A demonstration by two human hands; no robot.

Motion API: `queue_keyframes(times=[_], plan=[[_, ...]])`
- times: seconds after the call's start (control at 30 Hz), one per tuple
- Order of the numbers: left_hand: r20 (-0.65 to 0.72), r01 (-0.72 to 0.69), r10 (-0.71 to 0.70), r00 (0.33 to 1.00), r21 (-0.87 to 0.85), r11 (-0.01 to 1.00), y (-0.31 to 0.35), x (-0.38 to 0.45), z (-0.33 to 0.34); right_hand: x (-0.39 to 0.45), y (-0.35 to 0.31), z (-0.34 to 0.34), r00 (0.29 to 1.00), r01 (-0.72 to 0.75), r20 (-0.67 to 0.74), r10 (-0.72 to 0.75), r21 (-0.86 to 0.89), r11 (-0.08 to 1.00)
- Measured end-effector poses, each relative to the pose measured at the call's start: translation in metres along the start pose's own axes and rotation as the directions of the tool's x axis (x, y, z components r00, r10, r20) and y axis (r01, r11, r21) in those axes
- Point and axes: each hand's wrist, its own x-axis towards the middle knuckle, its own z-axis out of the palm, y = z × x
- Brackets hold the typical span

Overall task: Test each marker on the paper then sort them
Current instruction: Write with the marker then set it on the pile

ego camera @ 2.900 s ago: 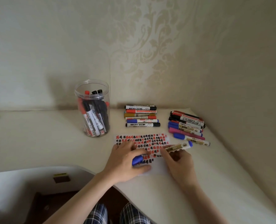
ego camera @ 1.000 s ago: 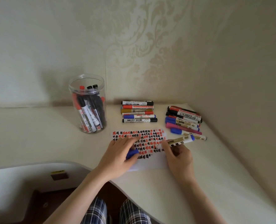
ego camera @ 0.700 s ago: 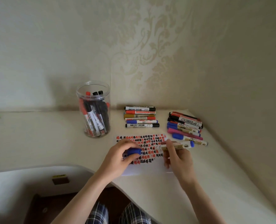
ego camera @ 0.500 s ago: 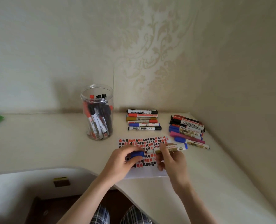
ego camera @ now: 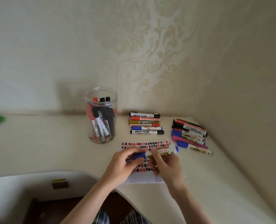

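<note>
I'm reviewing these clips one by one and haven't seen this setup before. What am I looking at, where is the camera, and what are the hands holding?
No machine here: a person works bare-handed, filmed by a camera on their head looking down at a cream table. The left hand holds a blue cap against the marker gripped by the right hand, over a paper covered with red and black test marks. Behind stand a clear jar of markers and two sorted groups: a middle row and a right pile.
</note>
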Motion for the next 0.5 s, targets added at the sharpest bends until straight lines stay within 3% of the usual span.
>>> queue_keyframes(times=[0.27, 0.5], plan=[[-0.087, 0.009, -0.018, 0.996, -0.106, 0.994, -0.005, 0.0, -0.003, 0.007, -0.002, 0.009, 0.998, -0.059, -0.031, 0.057, -0.074, 0.996], [-0.184, -0.043, 0.013, 0.983, -0.159, 0.986, -0.007, -0.003, -0.002, 0.013, -0.003, 0.021, 0.991, -0.128, 0.038, 0.126, 0.063, 0.99]])
